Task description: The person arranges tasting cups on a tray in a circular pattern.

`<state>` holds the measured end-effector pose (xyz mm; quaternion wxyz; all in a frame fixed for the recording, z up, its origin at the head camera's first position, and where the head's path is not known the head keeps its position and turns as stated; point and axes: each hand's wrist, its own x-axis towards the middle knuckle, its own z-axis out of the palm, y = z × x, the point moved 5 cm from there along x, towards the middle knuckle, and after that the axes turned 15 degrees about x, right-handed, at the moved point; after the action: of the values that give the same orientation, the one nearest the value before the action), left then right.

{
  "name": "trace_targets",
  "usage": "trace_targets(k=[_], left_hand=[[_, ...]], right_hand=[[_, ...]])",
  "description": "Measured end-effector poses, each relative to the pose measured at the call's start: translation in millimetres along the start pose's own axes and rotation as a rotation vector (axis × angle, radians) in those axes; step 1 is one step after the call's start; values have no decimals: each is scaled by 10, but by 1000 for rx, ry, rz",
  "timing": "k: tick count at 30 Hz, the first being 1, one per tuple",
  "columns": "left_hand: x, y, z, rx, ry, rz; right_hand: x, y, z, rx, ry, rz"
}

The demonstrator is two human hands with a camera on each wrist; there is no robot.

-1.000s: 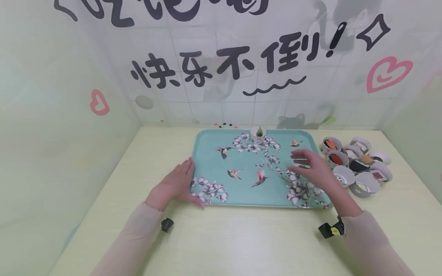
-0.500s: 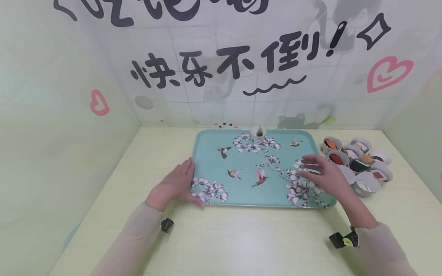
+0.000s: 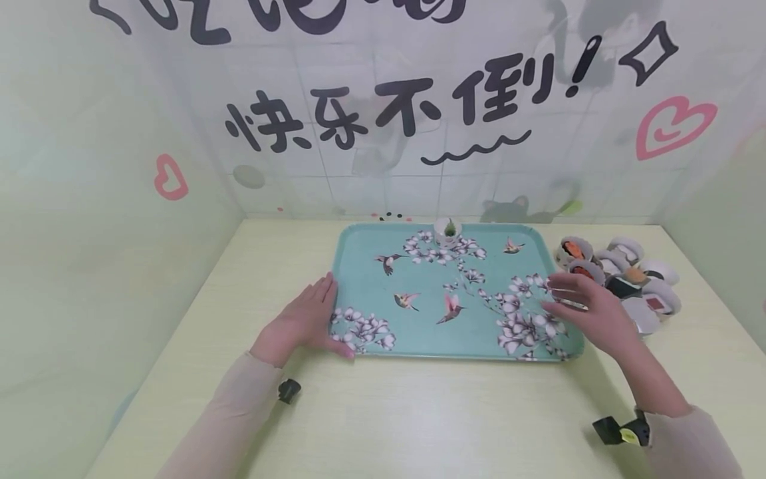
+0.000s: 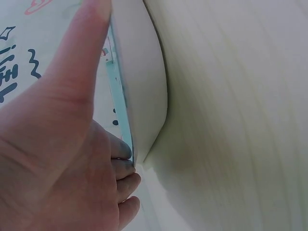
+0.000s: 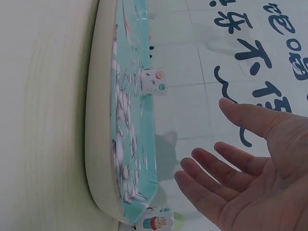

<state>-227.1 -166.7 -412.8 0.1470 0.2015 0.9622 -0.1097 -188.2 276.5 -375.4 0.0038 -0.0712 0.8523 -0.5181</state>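
A turquoise tray [image 3: 365, 286] with printed birds and white blossoms lies on the table. My left hand [image 3: 302, 319] rests against its left edge, fingers straight and thumb near the front corner. In the left wrist view the thumb and fingertips are right at the tray's rim [image 4: 126, 115]. Over the tray's right edge hovers my right hand [image 3: 592, 313], fingers apart and loosely bent, holding nothing. The right wrist view shows its palm [image 5: 255, 192] turned up beside the tray. At the tray's back edge stands one small patterned paper cup [image 3: 447, 239] with something green in it.
Several paper cups [image 3: 640, 316] with sushi-like pieces cluster right of the tray, partly behind my right hand. A wall [image 3: 383, 193] with dark lettering rises behind the table [image 3: 431, 419]. Side walls flank both ends.
My right hand has moved right and toward me, from above the tray to its right edge, now covering some cups. My left hand, the tray and its cup have stayed put.
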Motion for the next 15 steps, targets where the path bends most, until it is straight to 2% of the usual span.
trace_targets(k=[4, 15], left_hand=[[9, -1, 13, 13, 1, 0], [14, 0, 17, 6, -8, -4]], right_hand=[[-45, 35, -64, 18, 20, -35], [-182, 144, -256, 11, 88, -47]])
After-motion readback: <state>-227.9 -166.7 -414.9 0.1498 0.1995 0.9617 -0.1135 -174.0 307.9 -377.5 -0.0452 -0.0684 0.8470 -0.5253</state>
